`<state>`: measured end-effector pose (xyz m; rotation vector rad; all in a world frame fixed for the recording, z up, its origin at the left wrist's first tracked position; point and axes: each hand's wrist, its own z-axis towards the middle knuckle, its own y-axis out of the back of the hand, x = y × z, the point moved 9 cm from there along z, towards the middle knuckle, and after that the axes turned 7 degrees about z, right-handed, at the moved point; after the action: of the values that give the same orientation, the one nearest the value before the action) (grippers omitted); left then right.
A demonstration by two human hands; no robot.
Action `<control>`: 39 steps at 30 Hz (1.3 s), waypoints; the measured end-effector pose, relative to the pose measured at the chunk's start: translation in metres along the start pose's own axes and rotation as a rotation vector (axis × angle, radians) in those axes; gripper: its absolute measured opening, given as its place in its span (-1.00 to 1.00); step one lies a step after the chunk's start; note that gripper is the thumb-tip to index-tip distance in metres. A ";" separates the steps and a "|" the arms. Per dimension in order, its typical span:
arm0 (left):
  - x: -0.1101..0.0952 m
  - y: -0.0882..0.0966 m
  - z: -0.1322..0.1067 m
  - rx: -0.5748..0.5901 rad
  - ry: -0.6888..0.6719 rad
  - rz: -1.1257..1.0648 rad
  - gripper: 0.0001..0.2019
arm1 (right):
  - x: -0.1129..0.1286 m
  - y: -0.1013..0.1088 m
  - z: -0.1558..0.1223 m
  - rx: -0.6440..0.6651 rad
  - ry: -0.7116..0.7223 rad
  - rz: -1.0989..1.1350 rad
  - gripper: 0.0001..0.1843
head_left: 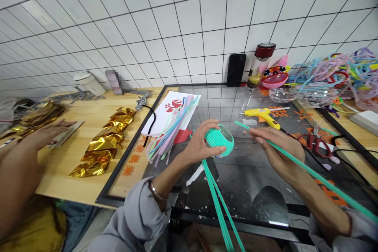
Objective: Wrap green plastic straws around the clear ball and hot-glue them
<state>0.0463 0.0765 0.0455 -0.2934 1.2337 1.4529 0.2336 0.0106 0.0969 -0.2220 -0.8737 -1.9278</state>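
Note:
My left hand (196, 143) is wrapped round a small rounded clear jar (219, 141) whose outside is covered with rings of teal pipe cleaner. The jar is tilted, its open mouth facing up and right. Between the thumb and fingers of my right hand (279, 151) is a long teal pipe cleaner (321, 181). Its tip points left, short of the jar's rim, and its other end runs out at the lower right. Several more teal pipe cleaners (217, 201) stretch down from under the jar over the table's front edge. Their upper ends are partly hidden behind my left hand.
A yellow glue gun (261, 115) and red scissors (316, 145) lie right, with a pipe-cleaner heap (330, 75) behind. A phone (236, 70) and bottle (260, 67) stand by the wall. Left are pastel pipe cleaners (174, 128), gold foil (103, 141) and another person's hand (49, 134).

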 end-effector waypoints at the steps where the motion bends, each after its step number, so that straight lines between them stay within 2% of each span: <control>1: 0.000 0.000 0.000 -0.002 -0.012 0.004 -0.52 | 0.008 -0.002 -0.001 -0.011 0.056 -0.008 -0.69; 5: -0.002 0.000 0.000 0.001 -0.045 0.021 -0.52 | 0.029 -0.020 -0.015 0.014 0.269 0.017 -0.54; 8: -0.004 0.000 0.000 0.006 -0.085 0.037 -0.52 | 0.031 -0.031 -0.024 0.048 0.337 0.017 -0.47; 19: -0.009 0.000 -0.002 0.008 -0.134 0.080 -0.53 | 0.022 -0.043 -0.033 0.108 0.346 0.023 -0.43; 31: -0.009 0.000 -0.002 -0.004 -0.123 0.086 -0.55 | 0.018 -0.047 -0.030 0.135 0.304 0.002 -0.50; 39: -0.011 0.001 -0.002 -0.006 -0.146 0.091 -0.56 | 0.017 -0.049 -0.033 0.152 0.327 0.016 -0.46</control>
<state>0.0485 0.0687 0.0535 -0.1343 1.1372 1.5280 0.1908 -0.0096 0.0582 0.1728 -0.7898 -1.8066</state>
